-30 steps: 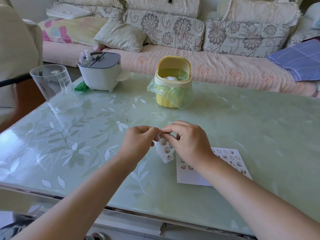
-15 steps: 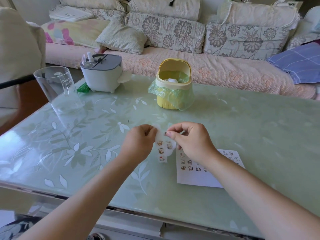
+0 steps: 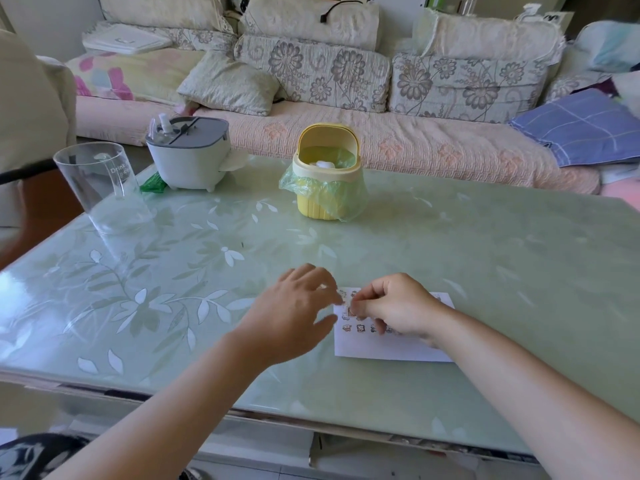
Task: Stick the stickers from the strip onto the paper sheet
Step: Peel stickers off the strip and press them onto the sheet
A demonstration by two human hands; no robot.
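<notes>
The white paper sheet (image 3: 391,348) lies flat on the table at the near right, with rows of small cartoon stickers on its left part. My right hand (image 3: 398,308) hovers over the sheet, thumb and forefinger pinched on a small sticker (image 3: 352,309) just above the paper's left side. My left hand (image 3: 294,313) is beside the sheet's left edge, blurred, fingers spread, with nothing visible in it. I cannot make out the sticker strip; it may be hidden by a hand.
A yellow mini bin (image 3: 325,178) with a green liner stands mid-table. At the back left are a white-grey container (image 3: 188,154) and a clear plastic cup (image 3: 104,188). Behind the glass table (image 3: 485,258) runs a cushioned sofa (image 3: 381,133).
Both hands dropped from mid-air toward the sheet. The strip held between them is no longer visible; my left hand has spread and my right now pinches a sticker over the paper.
</notes>
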